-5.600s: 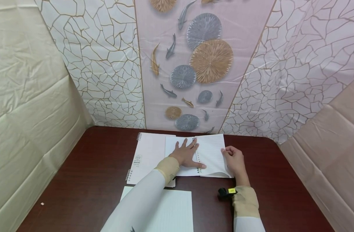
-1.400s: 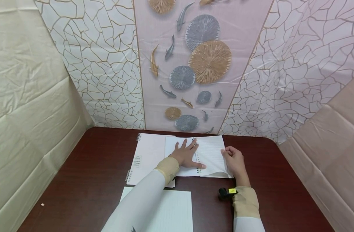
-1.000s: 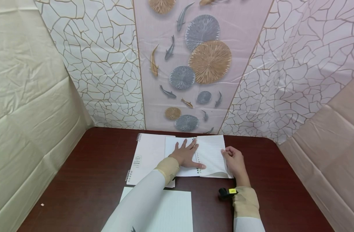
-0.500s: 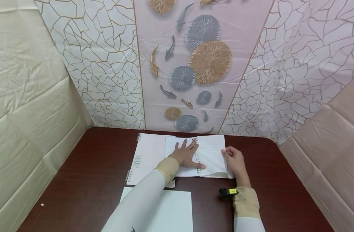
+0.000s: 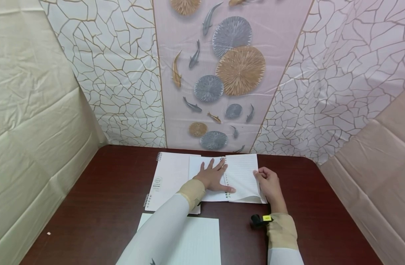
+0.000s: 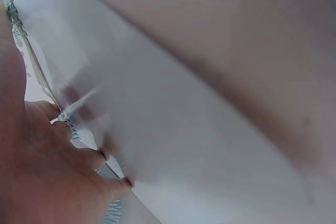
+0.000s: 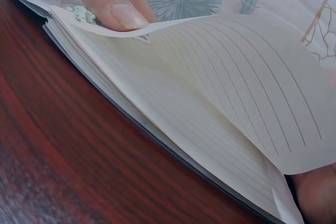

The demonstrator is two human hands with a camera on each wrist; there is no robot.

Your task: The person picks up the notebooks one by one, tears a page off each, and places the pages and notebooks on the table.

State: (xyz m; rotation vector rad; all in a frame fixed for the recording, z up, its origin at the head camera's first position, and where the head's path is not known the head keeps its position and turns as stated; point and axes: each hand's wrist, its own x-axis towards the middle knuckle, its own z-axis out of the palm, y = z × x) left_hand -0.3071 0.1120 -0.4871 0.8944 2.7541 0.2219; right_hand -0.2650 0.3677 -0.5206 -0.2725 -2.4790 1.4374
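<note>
A spiral notebook (image 5: 242,176) lies open near the back of the table, its right side showing ruled paper. My left hand (image 5: 211,178) is spread flat over its left page and the ring binding, thumb reaching onto the ruled side. At the right edge, my right hand (image 5: 269,184) pinches a page between thumb and fingers. The right wrist view shows that ruled page (image 7: 241,87) bowed up from the sheets below, with the left thumb (image 7: 123,11) pressing by the rings. In the left wrist view the left hand (image 6: 47,166) covers part of the binding.
A pale ring-bound notebook (image 5: 171,173) lies at the left, partly under the open one. Nearer, a ruled sheet (image 5: 202,235) is half covered by the left sleeve. A small white scrap (image 5: 48,233) lies far left. Patterned cloth (image 5: 129,92) hangs behind the table (image 5: 315,213).
Both hands keep their places on the notebook. The far corner of the pinched page has shifted slightly to the right since 1.4 seconds ago.
</note>
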